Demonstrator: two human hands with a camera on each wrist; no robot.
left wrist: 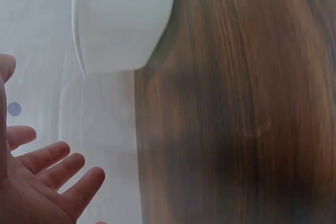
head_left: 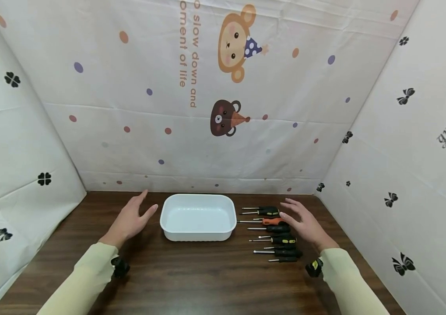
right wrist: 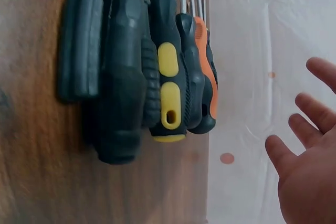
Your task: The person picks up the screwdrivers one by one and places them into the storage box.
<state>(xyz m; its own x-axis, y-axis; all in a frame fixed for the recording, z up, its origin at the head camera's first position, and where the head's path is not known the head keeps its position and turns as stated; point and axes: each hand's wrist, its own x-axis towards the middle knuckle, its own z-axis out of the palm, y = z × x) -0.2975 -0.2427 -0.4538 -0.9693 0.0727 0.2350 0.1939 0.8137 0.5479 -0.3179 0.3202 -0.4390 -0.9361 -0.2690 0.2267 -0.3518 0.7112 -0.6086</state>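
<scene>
A white rectangular tub (head_left: 199, 236) stands on the brown wooden table. To its left my left hand (head_left: 130, 221) hovers with fingers spread, apart from the tub and holding nothing; the left wrist view shows the same hand (left wrist: 50, 182) and one end of the tub (left wrist: 123, 24). Several screwdrivers lie in a column right of the tub, shafts pointing left, among them an orange-handled one (head_left: 273, 222) and a black-and-yellow one (head_left: 283, 240). My right hand (head_left: 304, 224) is held just right of their handles, fingers extended. In the right wrist view, that hand (right wrist: 310, 145) is apart from the handles.
A white cloth (head_left: 191, 153) printed with dots and cartoon animals rises behind the table (head_left: 207, 280). More patterned cloth hangs at the left side (head_left: 18, 144) and the right side (head_left: 404, 144). A dark camera strap is on each wrist.
</scene>
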